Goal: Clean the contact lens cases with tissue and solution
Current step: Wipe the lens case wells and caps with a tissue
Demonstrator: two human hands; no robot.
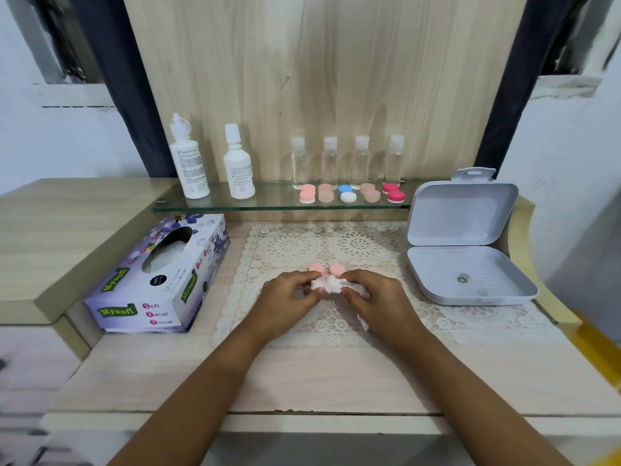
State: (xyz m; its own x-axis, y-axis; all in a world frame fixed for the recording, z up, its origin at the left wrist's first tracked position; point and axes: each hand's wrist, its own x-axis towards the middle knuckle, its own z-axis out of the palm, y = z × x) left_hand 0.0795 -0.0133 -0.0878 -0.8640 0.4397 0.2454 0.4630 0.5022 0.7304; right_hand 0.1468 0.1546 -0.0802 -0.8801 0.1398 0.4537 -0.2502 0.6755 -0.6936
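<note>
1. The white lens case (316,284) is sitting between both sets of fingertips, with the left hand (285,295) pinching its end in curled fingers.
2. The right hand (376,297) is clamping a crumpled tissue (333,284) and pressing it against the case.
3. Two pink caps (317,269) are lying just beyond the fingertips on the lace mat (289,245).
4. A tissue box (158,280) is standing well left of the fingers.

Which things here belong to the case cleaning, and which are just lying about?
In the job: tissue pinched by right hand; lens case held by left hand; pink caps on the mat; tissue box; white solution bottles; five shelf cases.
Lying about: four clear bottles; open grey box; lace mat.
</note>
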